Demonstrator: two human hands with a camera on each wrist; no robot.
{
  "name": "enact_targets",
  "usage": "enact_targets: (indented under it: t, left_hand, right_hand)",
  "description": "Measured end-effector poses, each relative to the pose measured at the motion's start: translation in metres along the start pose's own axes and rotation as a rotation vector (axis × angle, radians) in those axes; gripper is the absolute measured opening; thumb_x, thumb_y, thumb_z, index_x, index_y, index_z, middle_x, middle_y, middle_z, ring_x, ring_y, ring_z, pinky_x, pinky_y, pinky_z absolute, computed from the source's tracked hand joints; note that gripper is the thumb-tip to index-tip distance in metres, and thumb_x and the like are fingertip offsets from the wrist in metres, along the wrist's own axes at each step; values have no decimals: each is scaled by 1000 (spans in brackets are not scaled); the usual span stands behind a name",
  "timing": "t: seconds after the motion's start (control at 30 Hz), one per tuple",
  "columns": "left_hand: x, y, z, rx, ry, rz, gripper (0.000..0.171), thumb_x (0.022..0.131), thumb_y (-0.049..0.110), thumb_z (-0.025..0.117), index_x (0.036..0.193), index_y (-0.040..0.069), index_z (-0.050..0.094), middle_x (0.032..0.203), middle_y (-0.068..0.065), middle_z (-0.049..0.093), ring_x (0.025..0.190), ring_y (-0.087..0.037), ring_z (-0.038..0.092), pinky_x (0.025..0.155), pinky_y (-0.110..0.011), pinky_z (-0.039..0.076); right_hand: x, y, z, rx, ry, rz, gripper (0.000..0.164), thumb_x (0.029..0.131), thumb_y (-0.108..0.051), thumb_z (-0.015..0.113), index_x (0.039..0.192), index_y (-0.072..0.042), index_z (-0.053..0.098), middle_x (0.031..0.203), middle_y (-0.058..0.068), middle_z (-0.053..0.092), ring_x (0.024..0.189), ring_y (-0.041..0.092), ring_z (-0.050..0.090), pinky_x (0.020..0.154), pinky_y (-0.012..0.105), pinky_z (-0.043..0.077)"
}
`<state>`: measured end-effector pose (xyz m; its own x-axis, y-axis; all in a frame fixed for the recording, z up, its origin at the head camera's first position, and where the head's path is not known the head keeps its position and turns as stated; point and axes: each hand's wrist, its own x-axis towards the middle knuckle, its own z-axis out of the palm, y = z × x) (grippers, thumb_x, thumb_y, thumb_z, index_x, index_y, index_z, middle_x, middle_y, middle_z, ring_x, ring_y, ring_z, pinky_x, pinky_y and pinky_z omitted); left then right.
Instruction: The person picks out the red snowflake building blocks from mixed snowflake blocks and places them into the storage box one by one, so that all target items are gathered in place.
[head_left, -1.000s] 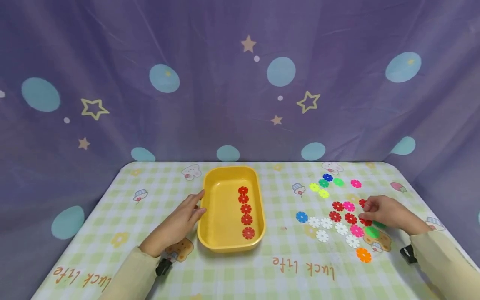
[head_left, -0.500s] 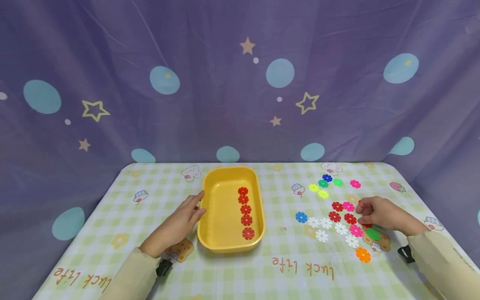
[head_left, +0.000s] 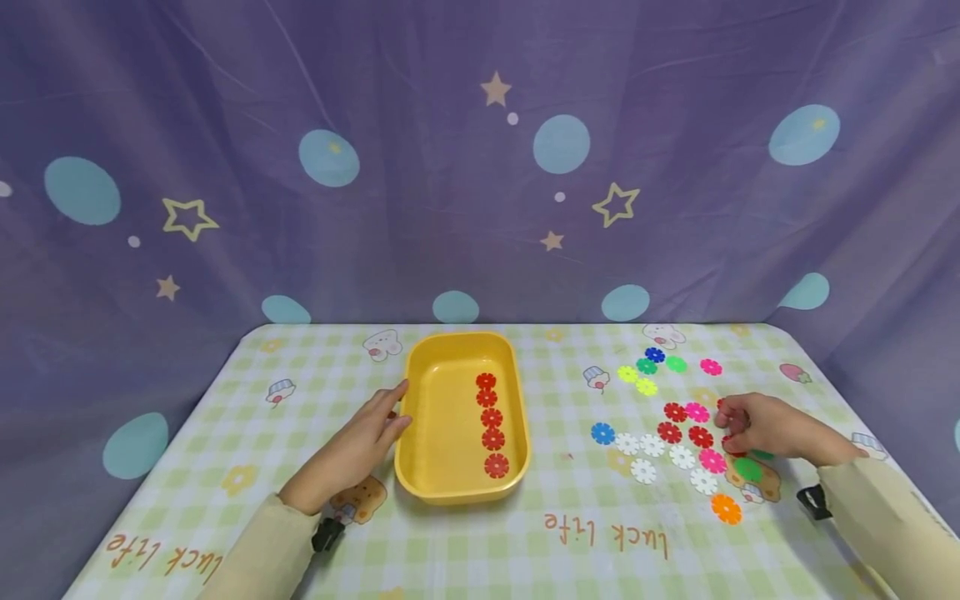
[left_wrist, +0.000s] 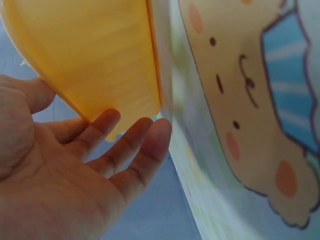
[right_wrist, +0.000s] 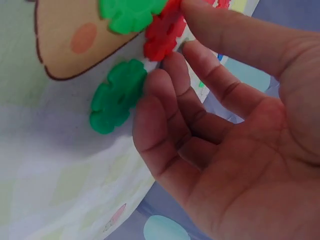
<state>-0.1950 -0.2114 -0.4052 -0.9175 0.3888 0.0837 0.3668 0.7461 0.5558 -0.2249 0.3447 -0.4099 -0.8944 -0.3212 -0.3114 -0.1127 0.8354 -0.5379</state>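
Note:
My left hand (head_left: 347, 450) rests at the left side of a yellow tray (head_left: 462, 498), fingers loosely extended. In the left wrist view the thumb touches the tray rim. Several red notched flower discs, such as a red disc (head_left: 492, 417), form a column along the tray's right side. My right hand (head_left: 780, 431) is bent over the loose discs at the right. In the right wrist view its thumb tip overlaps the edge of a red flower disc (right_wrist: 162, 35); whether it pinches that disc is unclear. A green disc (right_wrist: 118, 96) lies beside the curled fingers.
Red, pink and white discs (head_left: 704, 482) lie left of my right hand, with a blue disc (head_left: 603, 433) and an orange disc (head_left: 727, 509). Farther back sit yellow, green, pink and dark blue discs (head_left: 655, 355). A patterned curtain (head_left: 450, 208) hangs behind the checked tablecloth (head_left: 480, 558).
My right hand's fingers shift slightly over the red discs, and a bit of red now shows at the thumb tip. My left hand and the tray stay put.

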Motion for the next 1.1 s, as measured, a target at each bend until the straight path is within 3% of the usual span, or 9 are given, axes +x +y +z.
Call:
enact_targets:
  t: [0.27,0.47,0.77,1.1]
  left_hand:
    - [0,0,-1,-4,-9,-12,56,103,27,42,148,0,24,129,-12,46,107,-20,54,89,-40,45]
    - [0,0,-1,-5,-10,-11,55,103,25,42,148,-1,24,129,-12,46,105,-19,53,88,-39,45]
    - [0,0,0,-15,-9,-6,55,103,25,43,148,-1,24,131,-13,45,109,-22,54,91,-41,44]
    - [0,-1,0,-10,-6,-8,56,103,27,42,148,0,24,128,-11,46,108,-21,54,89,-40,45]
  right_hand:
    - [0,2,2,13,-5,-36,27,74,-5,79,89,-4,56,72,3,48,68,20,46,61,27,41]
    - [0,1,4,20,-17,-2,27,75,-7,79,89,-4,55,74,3,51,69,20,49,62,29,44]
    - [-5,-2,1,-93,7,135,37,73,-30,81,88,-7,56,66,3,46,59,18,44,56,30,39]
    - [-6,0,3,-96,18,140,35,75,-29,81,84,-7,56,65,2,47,60,18,44,58,31,39]
